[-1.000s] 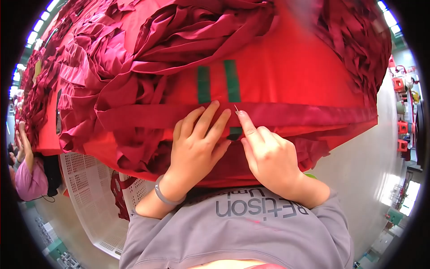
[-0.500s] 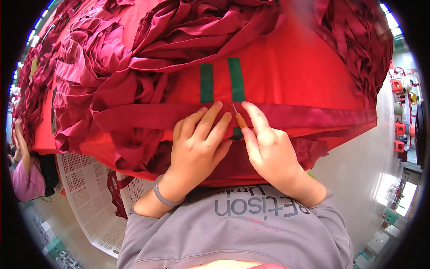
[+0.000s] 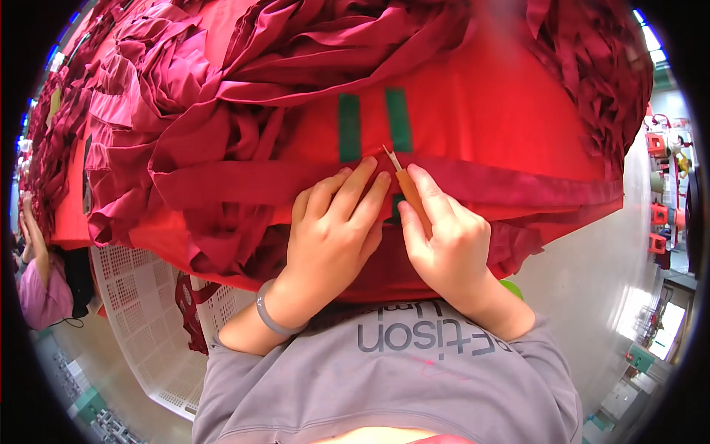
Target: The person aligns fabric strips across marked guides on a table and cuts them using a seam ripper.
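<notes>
A long maroon fabric strip (image 3: 510, 182) runs crosswise over the red cloth (image 3: 510, 111) in front of me. My left hand (image 3: 329, 222) lies on this strip, its fingers stretched out and pressing it flat. In my right hand (image 3: 451, 240) is a seam ripper (image 3: 411, 194) with an orange handle, pinched between thumb and index finger. Its forked metal tip points away from me, at the strip's far edge beside my left fingertips. Two green tape pieces, one left (image 3: 349, 127) and one right (image 3: 398, 122), sit just beyond the tip.
Heaped maroon strips (image 3: 318, 59) cover the far and left side, with more at the right (image 3: 592, 89). A white perforated basket (image 3: 137, 311) stands below the table edge at left. Farther left, a person in a pink sleeve (image 3: 46, 296) is at the same cloth.
My right hand has shifted the seam ripper slightly away from me, and more of its handle shows. My left hand stays on the strip, barely moved.
</notes>
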Demonstrator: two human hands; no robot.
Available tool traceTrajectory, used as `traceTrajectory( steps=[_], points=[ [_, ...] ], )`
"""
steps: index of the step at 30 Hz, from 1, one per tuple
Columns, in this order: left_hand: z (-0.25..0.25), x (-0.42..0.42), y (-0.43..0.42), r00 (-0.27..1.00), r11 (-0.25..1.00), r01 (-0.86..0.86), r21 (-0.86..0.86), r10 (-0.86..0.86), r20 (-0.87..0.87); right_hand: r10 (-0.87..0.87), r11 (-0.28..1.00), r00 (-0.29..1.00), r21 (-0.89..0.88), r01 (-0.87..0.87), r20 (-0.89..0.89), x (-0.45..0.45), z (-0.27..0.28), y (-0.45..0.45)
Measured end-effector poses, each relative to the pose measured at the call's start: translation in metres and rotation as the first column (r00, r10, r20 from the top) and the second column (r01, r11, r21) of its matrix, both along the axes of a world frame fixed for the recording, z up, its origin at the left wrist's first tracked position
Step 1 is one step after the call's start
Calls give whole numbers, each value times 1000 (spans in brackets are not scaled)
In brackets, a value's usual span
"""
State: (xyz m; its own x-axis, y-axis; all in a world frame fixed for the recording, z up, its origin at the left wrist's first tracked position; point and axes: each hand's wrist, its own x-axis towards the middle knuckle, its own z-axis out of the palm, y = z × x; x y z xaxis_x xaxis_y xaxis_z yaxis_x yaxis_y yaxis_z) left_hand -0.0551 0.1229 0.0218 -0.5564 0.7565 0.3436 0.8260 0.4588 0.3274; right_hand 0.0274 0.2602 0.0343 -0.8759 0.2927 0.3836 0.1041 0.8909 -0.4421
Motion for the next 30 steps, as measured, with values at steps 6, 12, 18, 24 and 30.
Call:
traceTrajectory(
  steps=[6,12,18,24,30],
  points=[
    [0,-2,-1,1000,1000,-8,-3,8,-1,-160,981,980,90,171,-118,-7,2,11],
    [0,-3,-1,981,976,-9,218,-33,189,-6,1000,996,-25,3,-90,-2,18,14],
    [-5,-6,-4,989,976,18,217,-49,140,157,981,970,85,-175,183,9,11,-5],
    [-1,-4,0,1000,993,-9,119,7,20,110,981,978,139,-135,176,3,8,-4],
    [-2,-5,1,1000,991,-3,131,3,0,95,995,989,22,-98,109,-7,7,-7]
  ],
)
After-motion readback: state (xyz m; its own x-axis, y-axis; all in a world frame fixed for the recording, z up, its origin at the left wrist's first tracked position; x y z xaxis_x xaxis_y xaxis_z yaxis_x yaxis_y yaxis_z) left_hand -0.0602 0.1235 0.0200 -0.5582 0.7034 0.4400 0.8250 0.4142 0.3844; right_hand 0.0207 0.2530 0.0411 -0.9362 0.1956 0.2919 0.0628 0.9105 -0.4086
